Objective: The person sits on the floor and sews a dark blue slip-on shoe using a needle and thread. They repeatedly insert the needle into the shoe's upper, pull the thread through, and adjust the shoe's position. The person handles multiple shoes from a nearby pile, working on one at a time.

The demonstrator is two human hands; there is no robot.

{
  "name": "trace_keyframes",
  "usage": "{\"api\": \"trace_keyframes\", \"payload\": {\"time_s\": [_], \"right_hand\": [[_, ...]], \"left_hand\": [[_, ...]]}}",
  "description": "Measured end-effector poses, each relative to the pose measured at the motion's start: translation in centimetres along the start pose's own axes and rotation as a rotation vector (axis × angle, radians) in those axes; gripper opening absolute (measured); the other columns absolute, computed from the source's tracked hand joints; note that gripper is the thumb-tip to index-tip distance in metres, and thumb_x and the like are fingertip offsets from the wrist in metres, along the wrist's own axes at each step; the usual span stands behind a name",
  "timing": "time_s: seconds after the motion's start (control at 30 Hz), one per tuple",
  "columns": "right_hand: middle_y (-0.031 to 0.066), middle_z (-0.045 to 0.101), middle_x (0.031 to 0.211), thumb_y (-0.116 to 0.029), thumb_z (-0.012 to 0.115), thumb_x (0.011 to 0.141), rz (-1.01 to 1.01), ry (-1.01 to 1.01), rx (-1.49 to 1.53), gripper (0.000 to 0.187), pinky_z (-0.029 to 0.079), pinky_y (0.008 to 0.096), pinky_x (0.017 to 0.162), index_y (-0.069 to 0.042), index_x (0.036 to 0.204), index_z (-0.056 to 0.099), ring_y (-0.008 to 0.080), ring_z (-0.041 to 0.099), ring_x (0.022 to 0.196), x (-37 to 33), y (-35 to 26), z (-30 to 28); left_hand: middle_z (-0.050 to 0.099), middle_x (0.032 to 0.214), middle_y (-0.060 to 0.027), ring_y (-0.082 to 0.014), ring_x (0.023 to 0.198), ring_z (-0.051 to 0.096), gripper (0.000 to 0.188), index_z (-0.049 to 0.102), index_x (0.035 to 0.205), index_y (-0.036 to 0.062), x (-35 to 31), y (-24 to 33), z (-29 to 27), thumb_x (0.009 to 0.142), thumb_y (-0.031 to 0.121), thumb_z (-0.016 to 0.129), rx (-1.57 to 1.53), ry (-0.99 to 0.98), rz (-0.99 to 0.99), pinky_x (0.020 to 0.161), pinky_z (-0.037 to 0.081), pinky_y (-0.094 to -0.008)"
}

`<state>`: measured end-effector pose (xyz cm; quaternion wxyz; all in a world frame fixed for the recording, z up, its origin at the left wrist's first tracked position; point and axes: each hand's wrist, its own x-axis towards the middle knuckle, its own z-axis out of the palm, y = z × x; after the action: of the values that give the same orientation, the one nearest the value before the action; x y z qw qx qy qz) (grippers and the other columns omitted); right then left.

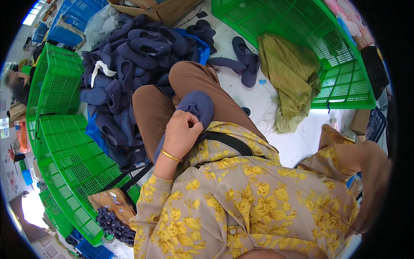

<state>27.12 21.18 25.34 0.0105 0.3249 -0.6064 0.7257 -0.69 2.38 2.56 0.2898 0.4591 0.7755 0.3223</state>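
Observation:
My left hand (183,129) is closed on a dark navy slip-on shoe (197,103), thumb and fingers pinching at its opening. The shoe rests across my lap, and part of it is hidden under the hand. Out at the right edge, my right hand (371,185) hangs beside my body, bent downward and smeared, so its fingers cannot be made out. Beyond my knees, to the left, lies a large heap of similar navy shoes (144,47) on blue sheeting (202,52). A white strip (102,71) lies on top of the heap.
Green mesh crates stand on the left (64,142) and at the far right (340,64). An olive cloth (289,77) and a few loose shoes (246,56) lie on the white floor. At lower left, dark scraps (113,224) sit by a wooden block (113,205). A cardboard box (161,11) stands behind the heap.

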Motion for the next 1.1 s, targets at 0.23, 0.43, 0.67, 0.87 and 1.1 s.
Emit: {"api": "trace_keyframes", "payload": {"time_s": [0.23, 0.43, 0.67, 0.87, 1.1], "right_hand": [[0.0093, 0.069, 0.095, -0.009, 0.061, 0.088, 0.271, 0.499, -0.166, 0.015, 0.05, 0.036, 0.065, -0.003, 0.101, 0.066, 0.0254, 0.064, 0.077, -0.2, 15.2, -2.6], [0.0104, 0.063, 0.09, 0.001, 0.058, 0.074, 0.609, 0.581, -0.875, 0.038, 0.05, 0.041, 0.072, -0.015, 0.108, 0.066, 0.0325, 0.063, 0.084, 1.9, 27.0, -3.0], [0.0092, 0.058, 0.085, -0.004, 0.061, 0.077, 0.61, 0.485, -0.829, 0.028, 0.048, 0.0438, 0.068, -0.016, 0.103, 0.065, 0.034, 0.061, 0.082, 2.1, 28.1, -3.5], [0.0061, 0.063, 0.082, -0.012, 0.063, 0.088, 0.448, 0.945, -0.579, 0.01, 0.044, 0.0333, 0.057, -0.01, 0.098, 0.063, 0.0218, 0.059, 0.065, 2.8, 29.8, -2.6], [-0.0016, 0.046, 0.067, -0.016, 0.057, 0.098, 0.175, 1.633, 0.779, 0.008, 0.031, 0.0231, 0.046, -0.008, 0.099, 0.058, 0.0065, 0.035, 0.048, -7.4, 31.1, -7.8]], "left_hand": [[0.059, 0.085, -0.0104, -0.0212, 0.074, 0.059, 0.006, 0.062, 0.085, -0.0006, -0.8, -0.2, -1.2, 0.08, 0.002, 0.065, 0.054, 0.142, 0.234, 0.067, 0.047, -0.0302], [0.061, 0.083, -0.007, -0.0171, 0.072, 0.057, 0.005, 0.061, 0.089, 0.0003, -1.4, 0.0, -2.3, 0.085, 0.002, 0.063, -0.228, -0.004, -0.023, 0.069, 0.047, -0.0274], [0.055, 0.079, 0.0018, -0.0046, 0.073, 0.048, 0.005, 0.06, 0.095, 0.0018, -1.1, -1.5, -2.3, 0.09, 0.002, 0.061, -0.509, -0.107, -0.133, 0.067, 0.044, -0.0218], [0.055, 0.08, 0.0044, -0.0048, 0.072, 0.047, 0.002, 0.059, 0.092, 0.0018, -1.3, -2.3, -1.1, 0.091, 0.003, 0.06, -0.471, -0.096, -0.198, 0.066, 0.042, -0.0208], [0.064, 0.113, -0.0116, -0.0178, 0.103, 0.059, 0.007, 0.059, 0.101, 0.0044, -1.5, -3.4, -2.9, 0.098, 0.01, 0.057, -1.131, -0.208, -0.411, 0.084, 0.046, -0.0278]]}}
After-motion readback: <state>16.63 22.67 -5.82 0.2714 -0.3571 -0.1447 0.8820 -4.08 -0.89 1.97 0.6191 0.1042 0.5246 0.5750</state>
